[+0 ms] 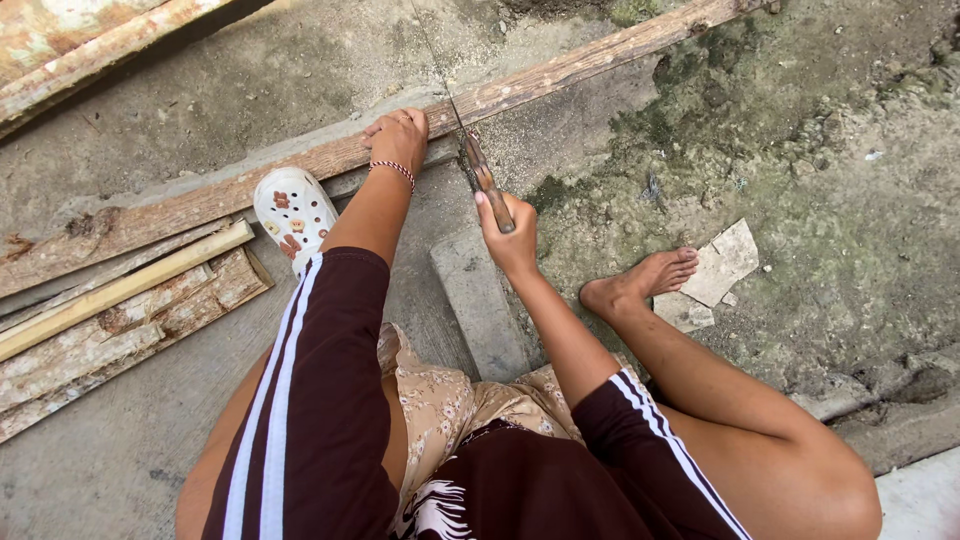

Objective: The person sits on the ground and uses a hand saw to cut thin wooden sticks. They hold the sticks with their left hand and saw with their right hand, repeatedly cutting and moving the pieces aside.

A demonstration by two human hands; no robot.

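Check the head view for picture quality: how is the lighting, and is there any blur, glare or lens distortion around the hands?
Head view: soft, even daylight, no hard shadows or glare; left hand on the long plank and right hand gripping the saw are sharp, though its thin blade is faint; wide-angle bending curves the plank and stretches the frame edges.
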